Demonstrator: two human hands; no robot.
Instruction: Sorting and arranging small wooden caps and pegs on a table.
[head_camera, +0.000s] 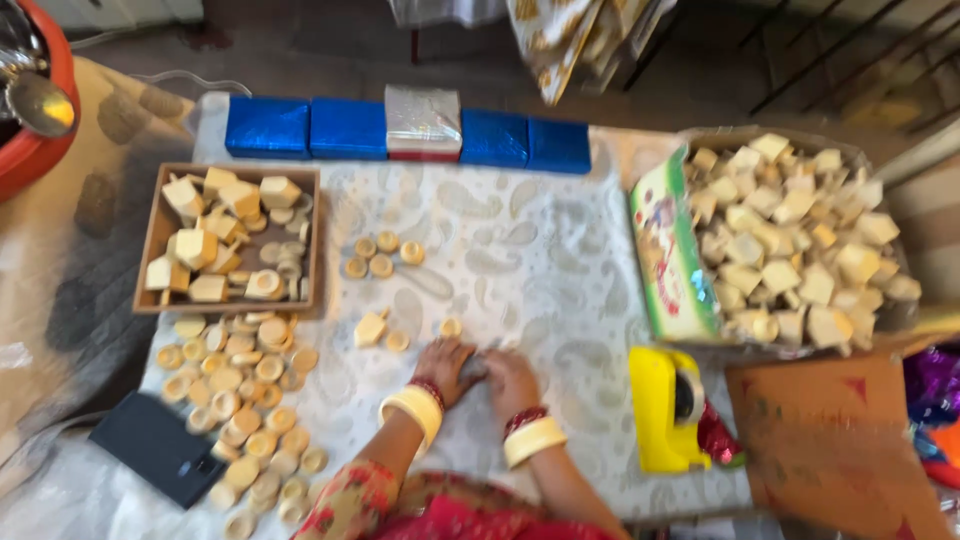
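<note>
Both hands meet low on the table (560, 250), which is covered in a pale paisley-patterned cloth. The left hand (445, 365) and the right hand (512, 382) press together over something small and grey between the fingertips; the picture is too blurred to tell what it is, or whether either grip is clamped on it or merely resting there. Each wrist carries a broad cream bangle with red ones beside it.

Just ahead of the left grip lie a small pale wooden block (370, 328) and two loose round wooden discs (398, 341), with a little cluster of four more discs (380, 255) farther ahead. Well out to the left of that grip spreads a heap of the same tan wooden discs (245, 400), and beyond it an open brown wooden tray (148, 235) of blocks and discs. Just to the right of the right grip stands a yellow plastic tape dispenser (665, 410); farther right and ahead is a cardboard box (672, 250) piled with pale wooden blocks.

As a judgement, the fingertip work goes best with both wrists kept low on the cloth, the small piece pinned firmly between the two grips, and the nearest block and discs left within easy reach, not nudged away.
</note>
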